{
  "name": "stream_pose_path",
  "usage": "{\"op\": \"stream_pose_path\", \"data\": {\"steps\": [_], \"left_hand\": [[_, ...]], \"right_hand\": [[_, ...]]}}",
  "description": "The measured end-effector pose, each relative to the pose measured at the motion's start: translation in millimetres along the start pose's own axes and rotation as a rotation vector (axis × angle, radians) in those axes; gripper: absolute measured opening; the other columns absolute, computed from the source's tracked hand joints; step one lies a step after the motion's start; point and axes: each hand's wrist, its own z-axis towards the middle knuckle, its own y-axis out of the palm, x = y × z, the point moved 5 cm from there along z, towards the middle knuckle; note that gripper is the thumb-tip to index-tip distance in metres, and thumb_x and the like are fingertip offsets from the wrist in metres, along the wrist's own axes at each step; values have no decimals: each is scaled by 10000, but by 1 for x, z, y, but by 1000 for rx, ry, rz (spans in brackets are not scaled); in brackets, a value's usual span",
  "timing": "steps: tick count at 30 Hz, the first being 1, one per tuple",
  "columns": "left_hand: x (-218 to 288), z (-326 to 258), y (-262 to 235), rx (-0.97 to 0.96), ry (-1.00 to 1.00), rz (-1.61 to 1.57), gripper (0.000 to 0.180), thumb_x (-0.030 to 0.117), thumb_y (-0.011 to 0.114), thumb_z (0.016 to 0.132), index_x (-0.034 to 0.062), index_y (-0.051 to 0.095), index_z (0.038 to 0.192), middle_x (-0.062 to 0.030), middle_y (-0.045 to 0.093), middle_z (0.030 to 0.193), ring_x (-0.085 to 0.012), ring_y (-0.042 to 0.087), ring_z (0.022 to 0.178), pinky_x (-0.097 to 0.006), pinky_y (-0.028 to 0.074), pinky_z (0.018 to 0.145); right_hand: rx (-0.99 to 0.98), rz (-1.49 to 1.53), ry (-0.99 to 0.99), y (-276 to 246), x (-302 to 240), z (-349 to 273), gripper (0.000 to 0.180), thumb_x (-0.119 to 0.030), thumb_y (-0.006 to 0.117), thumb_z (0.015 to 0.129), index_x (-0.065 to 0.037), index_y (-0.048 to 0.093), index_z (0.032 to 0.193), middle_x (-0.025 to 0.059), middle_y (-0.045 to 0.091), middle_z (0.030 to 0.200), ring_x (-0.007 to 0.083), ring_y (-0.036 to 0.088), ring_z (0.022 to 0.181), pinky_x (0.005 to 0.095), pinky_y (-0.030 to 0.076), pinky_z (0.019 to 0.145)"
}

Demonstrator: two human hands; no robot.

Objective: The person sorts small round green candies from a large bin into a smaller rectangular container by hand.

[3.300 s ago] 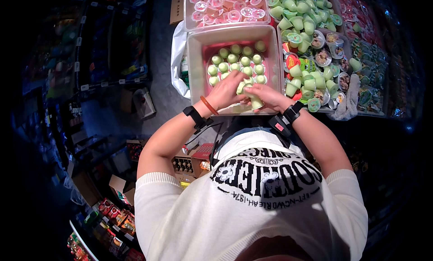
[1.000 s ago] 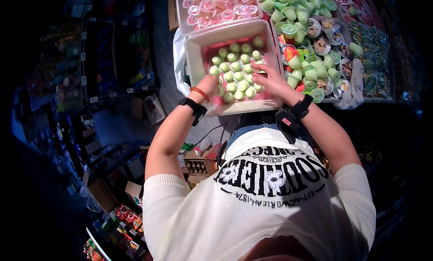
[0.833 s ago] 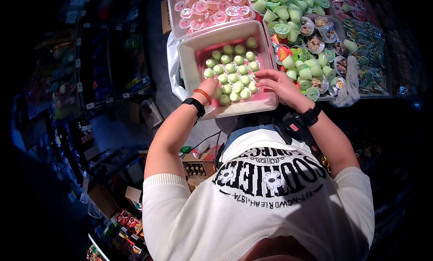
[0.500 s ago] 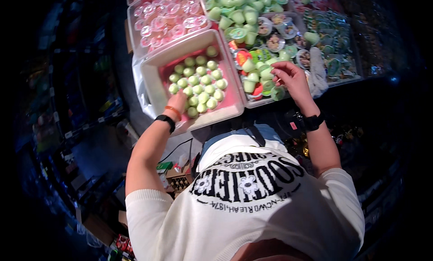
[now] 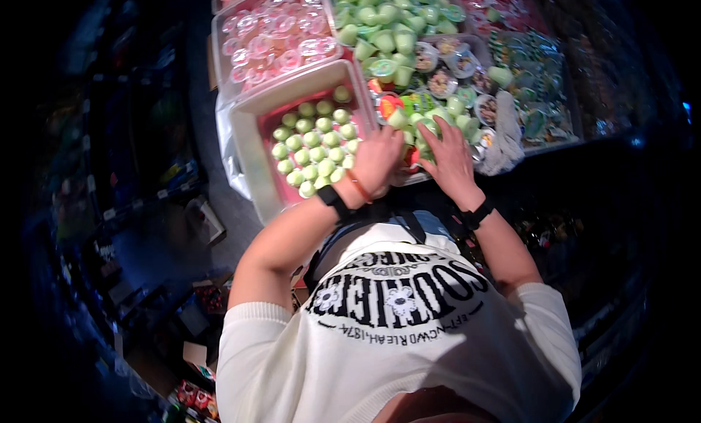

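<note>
In the white bin [image 5: 248, 142] with a pink bottom, pale green jelly cups [image 5: 312, 139] stand in close rows. My left hand [image 5: 381, 160] is over the bin's right wall, its fingertips at the loose green cups beyond. What those fingers hold, if anything, is hidden. Over the mixed pile of green jelly cups [image 5: 398, 118] my right hand [image 5: 451, 160] is spread, thumb and fingers apart, touching the cups. Red and bright green lids lie among them near both hands.
Behind the white bin is a container of pink jelly cups [image 5: 281, 36]. More green cups [image 5: 387, 17] are heaped at the back. Cups with brown bits [image 5: 442, 82], a pale fluffy cloth [image 5: 504, 142] and wrapped packets [image 5: 537, 76] lie to the right.
My left hand has left the rows in the white bin and moved right to the loose pile. My right hand has come lower and left, its fingers now spread on the cups.
</note>
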Motion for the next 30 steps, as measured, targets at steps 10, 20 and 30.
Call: {"op": "stream_pose_path", "data": {"steps": [10, 20, 30], "left_hand": [[-41, -32, -39, 158, -161, -486, 503, 94, 695, 714, 52, 495, 1174, -173, 544, 981, -353, 585, 843, -418, 491, 713], [-169, -55, 28, 146, -746, -1052, 343, 134, 679, 704, -14, 526, 973, -138, 587, 878, -249, 612, 694, -340, 508, 666], [-170, -29, 37, 204, -569, -408, 286, 86, 736, 648, 46, 524, 834, -151, 588, 901, -337, 580, 876, -412, 462, 769]], "right_hand": [[45, -53, -135, 30, 6, 0, 526, -143, 702, 704, -153, 569, 1212, 127, 387, 1363, 310, 434, 1104, 397, 423, 925], [90, -31, -165, 27, -1, -5, 541, -60, 666, 658, -112, 561, 1186, 81, 391, 1354, 299, 441, 1041, 376, 463, 867], [121, -29, -72, 32, 2, -2, 495, -40, 662, 651, -123, 584, 1133, 63, 422, 1316, 301, 449, 1046, 380, 477, 859]]}}
